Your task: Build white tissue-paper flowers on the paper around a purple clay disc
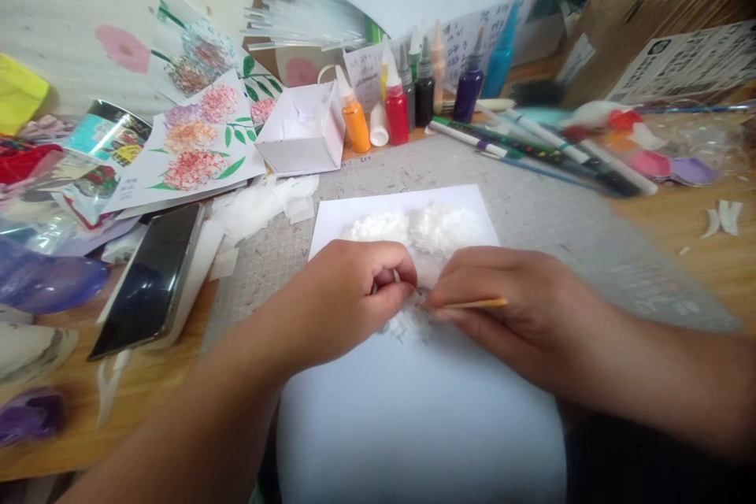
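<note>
My right hand (pixel 513 299) is closed around a thin wooden stick (pixel 481 303), its tip end lost between the fingers. Opposite it, my left hand (pixel 366 283) pinches thumb to forefinger; whatever lies in that pinch is too small and blurred to name. Both sets of fingertips nearly meet over a white sheet of paper (pixel 402 409) that hangs past the front edge of the table. Fluffy white clumps (pixel 442 228) cover the sheet's upper part, just beyond my hands. Another white tufted patch (pixel 407 327) shows beneath my fingers, partly hidden by them.
A grey cutting mat (pixel 561 236) lies under the paper. Behind stand paint bottles, including an orange one (pixel 354 114) and a red one (pixel 395 106), beside a white paper box (pixel 304 130). Pens (pixel 520 146) lie to the right. At left are a phone (pixel 153 276) and flower pictures (pixel 194 142).
</note>
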Tool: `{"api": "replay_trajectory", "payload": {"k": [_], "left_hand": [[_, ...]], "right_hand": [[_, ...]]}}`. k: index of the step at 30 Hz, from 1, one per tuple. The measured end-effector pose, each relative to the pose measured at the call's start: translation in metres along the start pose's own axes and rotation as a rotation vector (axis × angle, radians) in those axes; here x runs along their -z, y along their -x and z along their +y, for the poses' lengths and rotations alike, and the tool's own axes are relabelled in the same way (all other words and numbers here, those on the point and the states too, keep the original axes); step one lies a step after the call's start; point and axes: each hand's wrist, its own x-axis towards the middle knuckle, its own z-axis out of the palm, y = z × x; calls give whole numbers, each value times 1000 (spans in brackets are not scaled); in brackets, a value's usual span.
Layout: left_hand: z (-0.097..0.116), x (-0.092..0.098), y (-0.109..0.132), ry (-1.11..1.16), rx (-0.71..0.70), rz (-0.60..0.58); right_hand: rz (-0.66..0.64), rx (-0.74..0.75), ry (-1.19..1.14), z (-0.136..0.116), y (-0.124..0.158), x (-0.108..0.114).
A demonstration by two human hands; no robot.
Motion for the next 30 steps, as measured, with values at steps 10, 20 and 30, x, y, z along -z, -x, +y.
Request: {"api": "replay_trajectory", "payload": {"k": [10, 20, 30], "left_hand": [[-3, 7, 5, -4, -69, -154], [-7, 11, 2, -142, -236, -202], [-9, 15, 3, -150, -245, -216]], "right_hand": [[297, -159, -314, 1, 2, 22], [133, -192, -293, 6, -1, 17], [231, -232, -355, 10, -7, 15]]}}
